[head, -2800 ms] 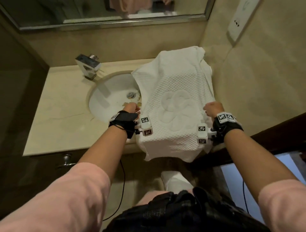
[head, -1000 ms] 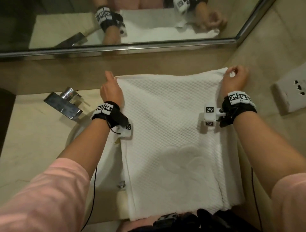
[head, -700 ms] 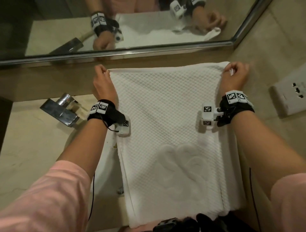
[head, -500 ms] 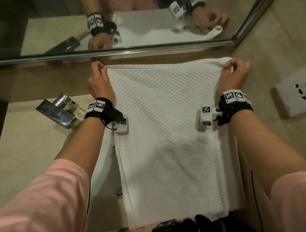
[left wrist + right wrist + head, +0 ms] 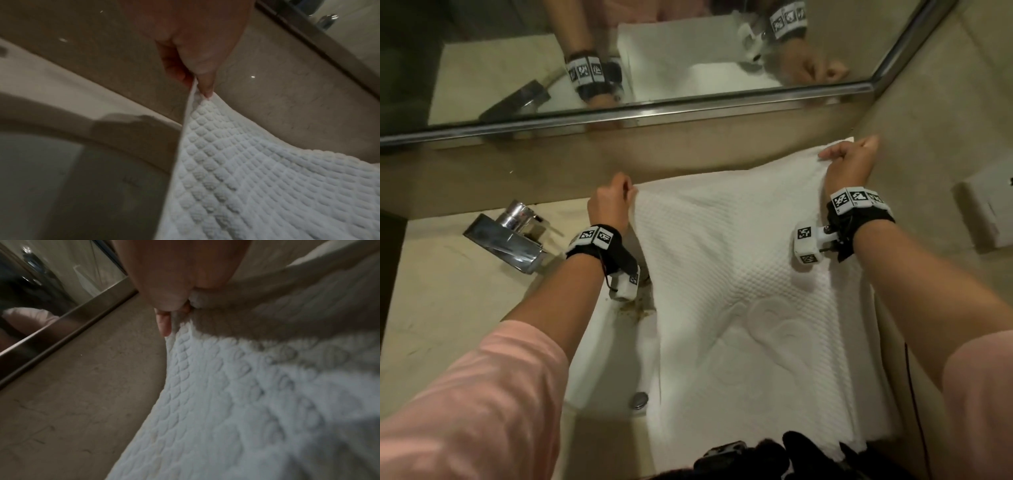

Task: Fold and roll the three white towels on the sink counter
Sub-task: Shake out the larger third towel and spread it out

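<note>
A white waffle-weave towel (image 5: 739, 291) with an embossed flower lies spread over the right side of the sink counter and hangs past its front edge. My left hand (image 5: 609, 202) pinches the towel's far left corner (image 5: 195, 95), lifted off the counter. My right hand (image 5: 849, 164) pinches the far right corner (image 5: 185, 318), raised higher near the side wall. The towel (image 5: 246, 402) sags between the two hands. Only this one towel shows.
The white basin (image 5: 613, 359) with its drain (image 5: 639, 400) lies half under the towel's left edge. A chrome faucet (image 5: 510, 236) stands at the left on the beige counter (image 5: 448, 291). A mirror (image 5: 654, 51) runs along the back wall. A wall socket (image 5: 986, 209) sits at the right.
Both hands have pulled the towel's far corners back from the wall toward me and lifted them, the right higher. The far edge now sags instead of lying flat against the backsplash.
</note>
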